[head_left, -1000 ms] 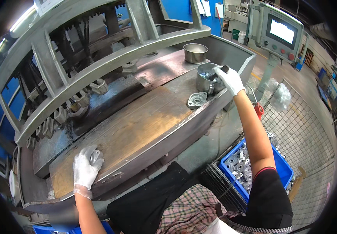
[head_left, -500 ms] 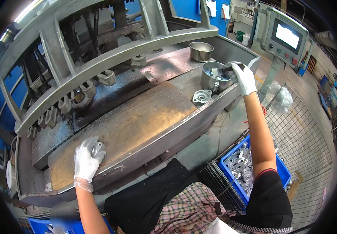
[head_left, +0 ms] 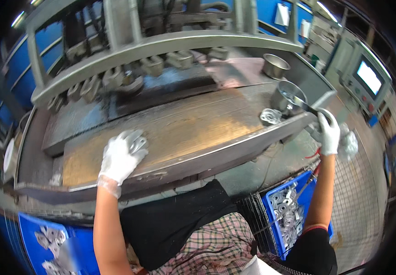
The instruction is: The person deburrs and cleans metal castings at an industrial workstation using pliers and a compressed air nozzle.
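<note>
My left hand, in a white glove, rests on the worn board at the front of the machine bed. Its fingers close round a small grey metal casting with a round opening. Off to the right, my gloved right hand grips a dark, slim-handled tool. That tool reaches toward the rim of a steel pot; its working end is blurred and cannot be made out. Beside the pot lies another metal casting, flat on the bed.
A second steel bowl stands behind the pot. Above the bed hangs a heavy metal frame with a row of clamps. Blue bins of castings stand at lower right and lower left. A control panel rises at right.
The view has swung, so the bed sits further right and more level. My right hand has drawn back from over the pot toward the bed's outer edge. My left hand still holds its casting.
</note>
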`<action>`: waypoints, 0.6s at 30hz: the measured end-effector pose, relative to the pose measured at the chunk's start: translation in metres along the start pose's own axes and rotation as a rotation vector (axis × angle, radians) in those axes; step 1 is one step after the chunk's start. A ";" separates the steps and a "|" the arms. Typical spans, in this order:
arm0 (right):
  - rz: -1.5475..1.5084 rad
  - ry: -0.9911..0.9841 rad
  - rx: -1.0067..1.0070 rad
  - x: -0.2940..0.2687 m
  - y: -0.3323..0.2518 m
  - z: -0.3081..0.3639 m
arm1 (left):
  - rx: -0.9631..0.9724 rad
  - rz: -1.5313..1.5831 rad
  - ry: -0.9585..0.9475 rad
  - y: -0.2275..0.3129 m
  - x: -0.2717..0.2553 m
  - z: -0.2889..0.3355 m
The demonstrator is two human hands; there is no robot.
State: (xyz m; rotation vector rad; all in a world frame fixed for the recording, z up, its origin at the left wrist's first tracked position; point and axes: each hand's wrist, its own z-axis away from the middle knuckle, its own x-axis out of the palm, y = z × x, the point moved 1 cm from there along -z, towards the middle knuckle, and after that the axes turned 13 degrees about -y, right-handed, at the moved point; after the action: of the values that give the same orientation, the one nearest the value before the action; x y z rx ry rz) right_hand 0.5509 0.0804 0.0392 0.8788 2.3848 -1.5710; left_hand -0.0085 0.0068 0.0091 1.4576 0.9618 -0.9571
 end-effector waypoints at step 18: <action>-0.760 -0.380 -0.002 0.243 -0.094 -0.063 | -0.043 -0.036 -0.020 -0.010 0.003 0.006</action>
State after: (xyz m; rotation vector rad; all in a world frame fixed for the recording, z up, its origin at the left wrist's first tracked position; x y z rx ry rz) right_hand 0.3133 0.2038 0.0368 -0.3800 2.5367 -1.7303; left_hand -0.0171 0.0017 0.0029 1.3960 0.9913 -0.9699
